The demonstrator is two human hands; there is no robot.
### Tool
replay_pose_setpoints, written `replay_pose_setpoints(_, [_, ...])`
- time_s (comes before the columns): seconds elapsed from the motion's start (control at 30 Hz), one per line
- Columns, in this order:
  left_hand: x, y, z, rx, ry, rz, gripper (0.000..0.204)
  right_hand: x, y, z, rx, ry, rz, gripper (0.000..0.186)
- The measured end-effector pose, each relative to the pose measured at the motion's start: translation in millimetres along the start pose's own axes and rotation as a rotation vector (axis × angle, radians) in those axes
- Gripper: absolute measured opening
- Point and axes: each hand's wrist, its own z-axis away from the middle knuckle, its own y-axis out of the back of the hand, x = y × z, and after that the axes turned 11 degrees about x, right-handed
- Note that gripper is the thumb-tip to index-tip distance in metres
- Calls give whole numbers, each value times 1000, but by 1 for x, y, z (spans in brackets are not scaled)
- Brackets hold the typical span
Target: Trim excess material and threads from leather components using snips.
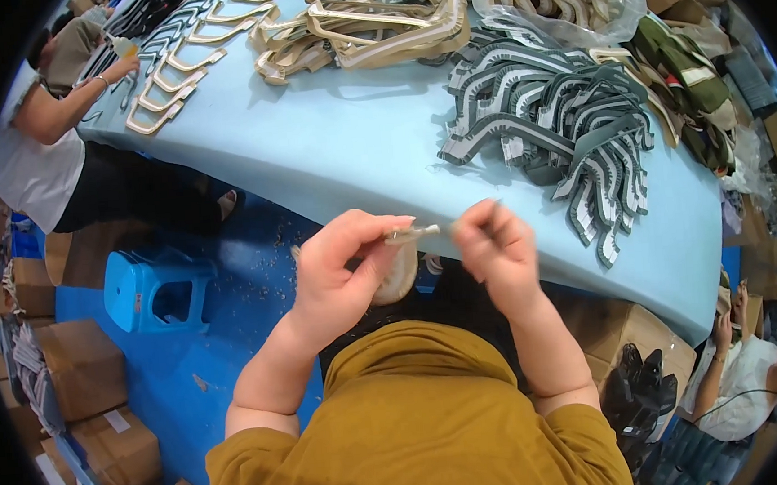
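The beige strip (pixel 397 280) is held in the air in front of the person's chest, just off the near edge of the table; one end points toward the right hand, and a curved length shows below the fingers. The left hand (pixel 341 266) has thumb and fingers clamped on that end. The right hand (pixel 499 251) is just beside it, fingers curled close together but blurred, so I cannot tell whether it pinches anything.

The left hand's pinch takes in only a small end, so a sharp tug from the right could twist the strip or pull it loose. With no table under it, a dropped strip would likely land on the lap or the littered blue floor (pixel 261 283), picking up scraps. Farther out, dark grey strips (pixel 533 115) overlap on the blue table (pixel 337 147), some near its edge; a swinging right elbow could snag and spill them.
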Motion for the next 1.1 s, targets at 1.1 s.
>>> replay_pose_setpoints(1.1, [-25,-18,8,52,625,345,17,-4,29,-5,-168,319,661,31])
